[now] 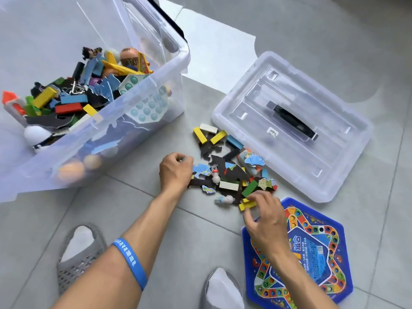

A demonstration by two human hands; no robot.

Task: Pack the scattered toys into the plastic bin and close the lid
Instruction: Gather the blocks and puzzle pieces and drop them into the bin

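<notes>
So this one's a good way through, but not done. The clear plastic bin (142, 112) in the upper left of the frame already has a big heap in it: coloured wooden blocks, dark puzzle pieces, a bubble-pop sheet pressed against the near wall, a couple of balls down at the bottom. I'd guess well over half of the stuff is in there.

What's left is the small pile of toys (231, 168) on the floor tiles, centre of the frame, between the bin and the lid. It's a mix of yellow, white, blue and green blocks, black and blue puzzle bits, and a tiny white figure or two. Then there's the blue hexagonal game board (312, 253) at lower right, lying flat on the floor, not packed yet either.

The lid (289, 121) is off and lying on the floor at right of centre, black handle facing up, just beside the pile. So closing is obviously the last step.

Hands: the left hand (176, 170) is curled up at the left edge of the pile, knuckles up, fingers closed in. It looks like it's pinching a piece, but I can't really tell what's in it. The right hand (265, 217) is at the lower edge of the pile, fingers partly spread and reaching onto a yellow block (246, 205), not clearly gripping it yet.

Remaining, by my reckoning: scoop the pile, drop the board in, lid on.
</notes>
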